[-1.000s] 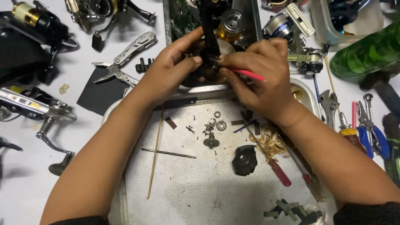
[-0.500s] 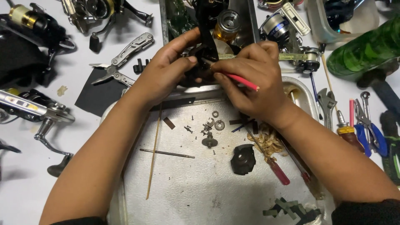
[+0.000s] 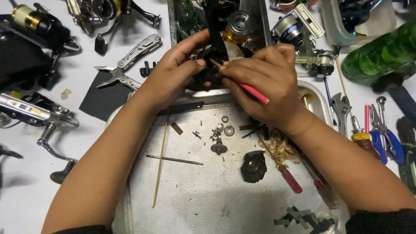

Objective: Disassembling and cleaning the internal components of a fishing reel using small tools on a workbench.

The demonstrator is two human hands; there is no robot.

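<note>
Above the far rim of a metal tray [image 3: 173, 203], the left hand [image 3: 173, 76] gripped a black fishing reel body [image 3: 212, 65]. The right hand [image 3: 268, 82] pinched a red-handled tool [image 3: 253, 92], its tip at the reel. A slip could likely drop parts among the tiny washers and screws [image 3: 219, 130] lying in the tray below.

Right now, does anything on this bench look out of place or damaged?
Nothing looks damaged. The metal tray holds loose washers, screws and a black cover piece scattered about, while the left hand steadies a black reel and the right hand works a red-handled tool.
</note>
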